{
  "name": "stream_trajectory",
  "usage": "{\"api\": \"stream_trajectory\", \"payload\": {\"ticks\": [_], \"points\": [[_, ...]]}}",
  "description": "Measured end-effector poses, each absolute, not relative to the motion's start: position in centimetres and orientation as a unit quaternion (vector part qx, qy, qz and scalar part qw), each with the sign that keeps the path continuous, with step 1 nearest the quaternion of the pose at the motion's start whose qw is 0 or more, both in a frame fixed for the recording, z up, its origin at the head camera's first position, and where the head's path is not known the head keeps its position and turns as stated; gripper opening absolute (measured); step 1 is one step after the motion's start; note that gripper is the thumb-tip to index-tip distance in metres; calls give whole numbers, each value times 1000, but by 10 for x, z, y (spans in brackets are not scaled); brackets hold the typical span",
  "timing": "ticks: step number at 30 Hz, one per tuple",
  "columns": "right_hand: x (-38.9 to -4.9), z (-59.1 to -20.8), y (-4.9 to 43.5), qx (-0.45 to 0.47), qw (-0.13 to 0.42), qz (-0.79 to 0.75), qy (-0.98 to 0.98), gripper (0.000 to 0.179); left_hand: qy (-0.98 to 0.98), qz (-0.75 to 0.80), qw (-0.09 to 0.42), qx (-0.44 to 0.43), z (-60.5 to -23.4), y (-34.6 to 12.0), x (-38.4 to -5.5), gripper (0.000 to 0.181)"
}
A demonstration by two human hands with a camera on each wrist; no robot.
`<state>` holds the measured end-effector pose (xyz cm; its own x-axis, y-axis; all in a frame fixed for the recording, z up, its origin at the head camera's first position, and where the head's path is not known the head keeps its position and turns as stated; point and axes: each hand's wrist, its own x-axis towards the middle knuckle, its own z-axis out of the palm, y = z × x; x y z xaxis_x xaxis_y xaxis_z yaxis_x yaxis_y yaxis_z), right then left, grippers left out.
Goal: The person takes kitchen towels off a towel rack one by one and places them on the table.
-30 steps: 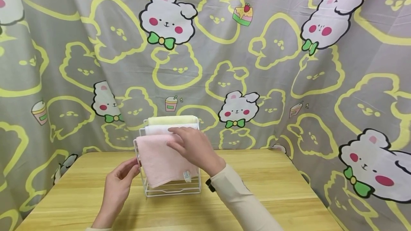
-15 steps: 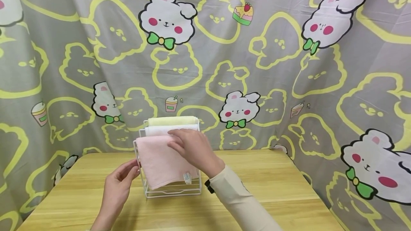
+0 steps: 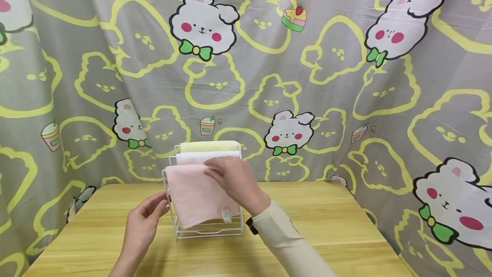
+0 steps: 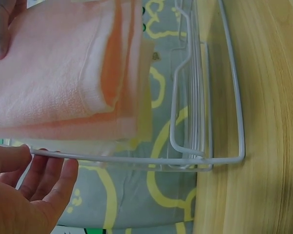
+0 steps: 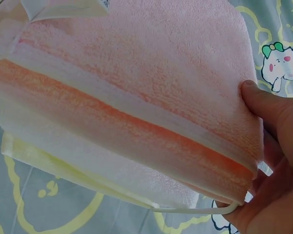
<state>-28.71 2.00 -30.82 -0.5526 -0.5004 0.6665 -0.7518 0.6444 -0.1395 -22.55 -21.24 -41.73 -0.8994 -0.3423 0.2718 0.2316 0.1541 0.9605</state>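
A white wire rack [image 4: 136, 160] stands on the table with three folded towels in it, one behind the other. In front hangs a pink towel [image 3: 196, 195] with a small white tag [image 3: 226, 215] near its lower right corner. Behind it come a white towel [image 3: 190, 157] and a pale yellow towel [image 3: 207, 145]. My left hand [image 3: 141, 221] pinches the rack's left side wire between thumb and fingers. At the top of the pink towel, my right hand [image 3: 240, 181] holds its folded edge; in the right wrist view the thumb [image 5: 256, 100] lies on the front, fingers partly hidden behind.
The rack rests on a wood-grain table [image 3: 319, 217]. A grey curtain [image 3: 161, 84] with yellow outlines and white rabbit heads hangs close behind and around the table. A dark band [image 3: 251, 225] sits at the right wrist, by the cream sleeve [image 3: 288, 238].
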Motion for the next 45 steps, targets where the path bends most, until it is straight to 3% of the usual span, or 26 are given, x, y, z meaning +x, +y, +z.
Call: {"api": "stream_trajectory", "payload": {"ticks": [16, 25, 45], "points": [[-288, -305, 18, 371, 324, 281, -824, 17, -766, -594, 232, 80, -419, -209, -234, 29], [-284, -286, 23, 382, 388, 322, -775, 17, -764, -592, 246, 69, -419, -209, -235, 25], [-236, -253, 43, 402, 445, 366, -712, 19, -760, -598, 246, 66, -421, -211, -233, 25]]}}
